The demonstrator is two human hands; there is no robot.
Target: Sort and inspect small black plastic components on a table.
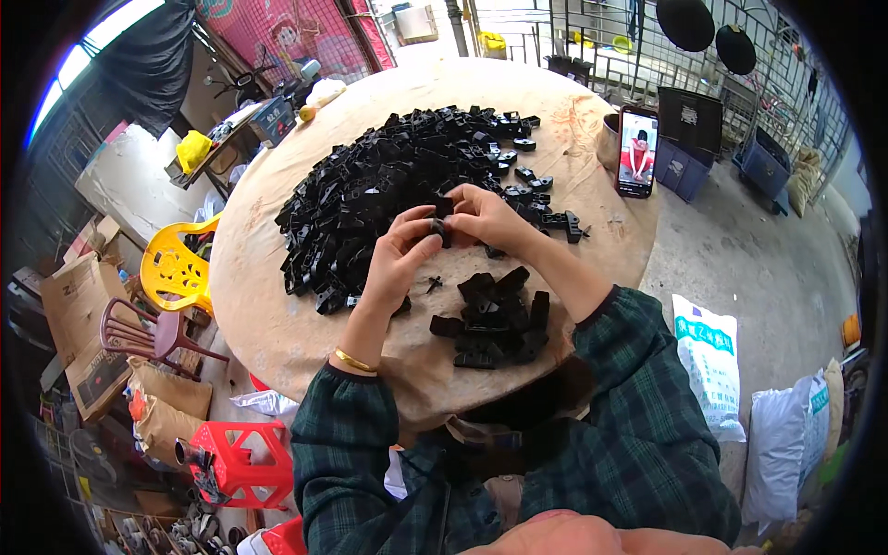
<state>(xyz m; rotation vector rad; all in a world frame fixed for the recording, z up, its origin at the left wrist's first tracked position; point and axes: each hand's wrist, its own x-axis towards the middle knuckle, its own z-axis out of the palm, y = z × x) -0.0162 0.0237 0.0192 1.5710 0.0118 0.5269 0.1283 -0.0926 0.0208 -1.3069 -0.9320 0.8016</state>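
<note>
Over the round table, my left hand [398, 259] and my right hand [487, 220] meet with their fingers closed on one small black plastic part [444, 209]. My fingertips cover most of it, so its full shape is hidden. Just beyond my hands spreads a large pile of similar black plastic parts [361, 190]. Nearer to me, between my forearms, lies a smaller heap of black parts [499, 326]. A few tiny dark scraps [433, 285] rest on the cloth next to my left wrist.
A beige cloth covers the round table [601, 264]. At its right edge a phone [636, 153] stands upright against a round container [609, 139]. Left of the table are a yellow chair [174, 266], a brown chair [162, 335] and a red stool [248, 462]. White sacks [782, 444] stand at the right.
</note>
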